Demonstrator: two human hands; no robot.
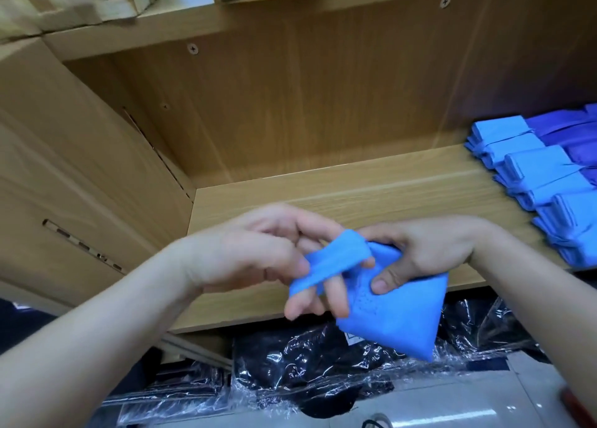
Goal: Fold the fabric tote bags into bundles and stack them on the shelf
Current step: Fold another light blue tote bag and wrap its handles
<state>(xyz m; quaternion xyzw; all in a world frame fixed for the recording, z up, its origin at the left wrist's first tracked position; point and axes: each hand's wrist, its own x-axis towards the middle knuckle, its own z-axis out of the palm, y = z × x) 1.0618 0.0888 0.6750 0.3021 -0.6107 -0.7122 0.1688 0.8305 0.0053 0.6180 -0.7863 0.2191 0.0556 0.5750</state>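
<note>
While our right hand (429,250) pinches the folded tote bag (400,317) steady, our left hand (258,256) hooks its strap (336,259) for binding.

Bare shelf board (355,198) gives us a passage between the cardboard box (80,169) on the left and the stacked blue bundles (542,182), which fill the right end. The upper shelf (258,23) caps the opening; plastic-wrapped packs (323,366) crowd the floor below.

- blue tote bag (397,311) folded into a chunky wedge, held just off the shelf (355,195) edge, strap looped over fingers
- finished blue bundles (542,182) lined up at shelf's right end
</note>
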